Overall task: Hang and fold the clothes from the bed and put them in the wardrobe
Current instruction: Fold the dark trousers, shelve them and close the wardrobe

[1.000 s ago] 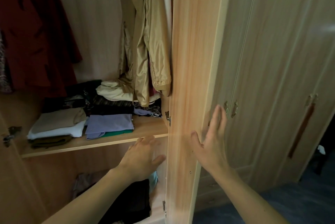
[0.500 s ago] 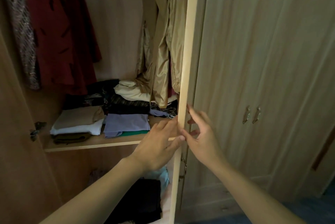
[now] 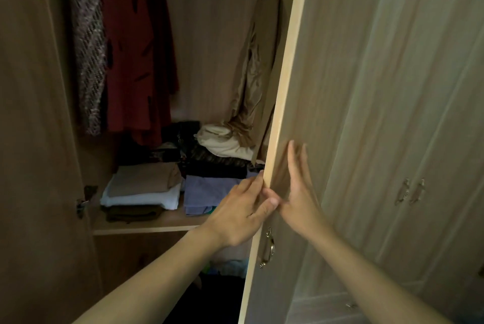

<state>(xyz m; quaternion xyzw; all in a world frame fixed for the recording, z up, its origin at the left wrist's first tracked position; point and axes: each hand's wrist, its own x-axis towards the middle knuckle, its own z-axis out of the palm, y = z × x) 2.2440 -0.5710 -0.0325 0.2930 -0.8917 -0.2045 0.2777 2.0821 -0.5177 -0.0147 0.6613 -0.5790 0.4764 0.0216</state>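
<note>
My left hand (image 3: 243,215) curls round the pale wood-grain door (image 3: 309,88) edge, gripping it; my right hand (image 3: 298,190) presses flat-fingered on its face. Folded soft clothes (image 3: 146,190) lie stacked on the wardrobe (image 3: 209,35) shelf (image 3: 146,226).

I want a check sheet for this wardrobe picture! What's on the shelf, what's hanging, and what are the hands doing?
Surface: wooden shelf inside the open wardrobe, holding folded piles.
Job's things: folded beige, white and brown stack; folded blue garment; red coat, patterned knit garment and gold jacket hanging.
Clutter: cream bundle and dark clothes heaped at the shelf's back.
Hands: left hand grips the door edge; right hand lies flat on the door's front, fingers straight.
Cables: nothing seen.
Surroundings: closed doors with metal handles to the right.
</note>
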